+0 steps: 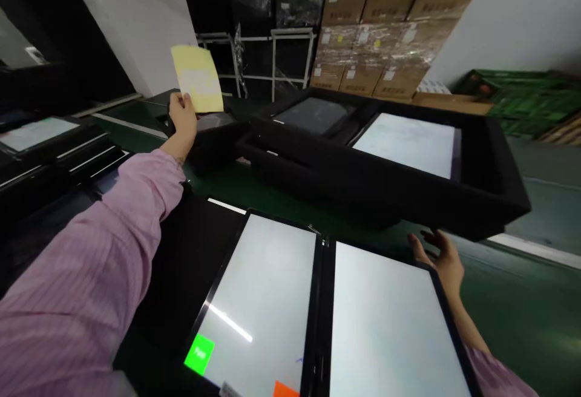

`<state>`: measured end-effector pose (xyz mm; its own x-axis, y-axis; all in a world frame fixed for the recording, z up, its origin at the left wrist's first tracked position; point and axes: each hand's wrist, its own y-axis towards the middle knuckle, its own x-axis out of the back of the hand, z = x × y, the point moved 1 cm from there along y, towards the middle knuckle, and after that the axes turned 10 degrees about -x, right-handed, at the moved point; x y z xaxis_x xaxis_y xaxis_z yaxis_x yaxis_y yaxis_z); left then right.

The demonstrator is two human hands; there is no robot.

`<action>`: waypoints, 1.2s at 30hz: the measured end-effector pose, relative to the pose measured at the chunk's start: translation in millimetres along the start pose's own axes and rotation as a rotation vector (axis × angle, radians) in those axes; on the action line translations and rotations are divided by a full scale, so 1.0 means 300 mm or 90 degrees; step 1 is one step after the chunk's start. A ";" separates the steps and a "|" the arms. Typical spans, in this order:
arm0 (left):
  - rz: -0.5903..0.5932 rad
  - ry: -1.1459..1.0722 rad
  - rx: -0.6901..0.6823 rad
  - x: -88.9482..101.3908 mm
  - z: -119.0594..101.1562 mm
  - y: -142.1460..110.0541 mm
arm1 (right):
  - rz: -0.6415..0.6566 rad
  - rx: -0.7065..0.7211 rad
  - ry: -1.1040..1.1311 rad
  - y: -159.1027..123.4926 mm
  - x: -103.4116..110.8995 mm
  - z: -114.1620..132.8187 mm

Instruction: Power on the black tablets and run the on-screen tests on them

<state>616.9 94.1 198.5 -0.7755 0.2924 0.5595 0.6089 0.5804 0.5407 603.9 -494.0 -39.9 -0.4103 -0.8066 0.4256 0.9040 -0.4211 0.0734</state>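
My left hand (pixel 182 117) is raised at the upper left, its fingers pinching the lower edge of a yellow paper sheet (pixel 198 79). My right hand (pixel 442 264) is just beyond the upper right corner of the right lit screen (pixel 390 318). Its fingers are apart and nothing shows in them. The left lit screen (pixel 267 282) lies beside that one, with a green square (pixel 199 353) and an orange patch (pixel 285 390) at its lower part. A black foam tray (pixel 385 185) is above my right hand; whether they touch, I cannot tell.
The tray holds a dark screen (pixel 313 115) and a lit one (pixel 408 143). More black trays and screens (pixel 40 134) lie at the left. Behind stand stacked cartons (pixel 374 34), a metal rack (pixel 293 34) and green crates (pixel 535 97). A green surface (pixel 535 306) extends at the right.
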 end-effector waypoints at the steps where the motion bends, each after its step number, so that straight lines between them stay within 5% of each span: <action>1: 0.013 -0.003 0.038 0.010 0.032 0.003 | -0.003 -0.019 0.002 -0.021 0.016 -0.001; 8: 0.147 -0.029 0.167 0.030 0.165 -0.034 | -0.073 -0.080 0.024 -0.158 0.130 -0.007; 19: 0.332 -0.048 0.054 -0.149 0.149 -0.132 | -0.131 -0.168 0.046 -0.373 0.270 -0.096; 28: 0.484 -0.031 0.062 -0.237 0.143 -0.182 | -0.141 -0.162 0.099 -0.394 0.282 -0.125; 36: 0.453 0.022 0.040 -0.181 0.071 -0.180 | -0.153 -0.141 0.100 -0.375 0.287 -0.131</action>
<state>622.8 63.1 125.7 -0.1867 0.5926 0.7835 0.9538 0.3004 0.0001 462.0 -532.5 -47.0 -0.6367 -0.7205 0.2746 0.7389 -0.6720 -0.0500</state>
